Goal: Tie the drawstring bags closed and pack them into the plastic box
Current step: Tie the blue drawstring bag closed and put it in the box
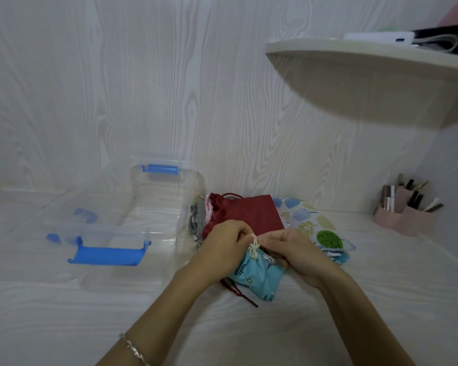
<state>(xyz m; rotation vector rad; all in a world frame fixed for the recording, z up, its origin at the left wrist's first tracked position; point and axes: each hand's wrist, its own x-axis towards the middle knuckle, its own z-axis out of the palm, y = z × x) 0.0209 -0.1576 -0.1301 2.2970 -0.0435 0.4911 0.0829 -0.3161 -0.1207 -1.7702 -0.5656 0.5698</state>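
Both hands were in tight at the bag's mouth. The left hand [224, 243] was curled, fingertips pinching the cream cord [253, 246] from its side. The right hand [294, 249] met it from the other, thumb and fingers nipped on the same cord, the rest of the hand wrapped around the gathered neck. The cord showed looped in a small bow between them. A bracelet [134, 348] sat on the left wrist.

The turquoise bag [258, 277] hung under the hands, its lower end resting on the white table [328, 326], just right of the plastic box [154, 204]. A maroon cord [242, 294] trailed out from beneath it.

Behind the hands lay the pile: a maroon bag [251, 211] on top, a leaf-print bag [312, 223] spread to its right, and grey and pink bags [197, 220] pressed against the box wall. The hands covered the pile's near edge.

The clear box stood open-topped, with a blue latch [109, 254] hanging at its near end and another at the far end; every bag in view lay outside it. At the far right a pink organiser [405, 216] held upright tubes and brushes, and a shelf [368, 75] jutted out above.
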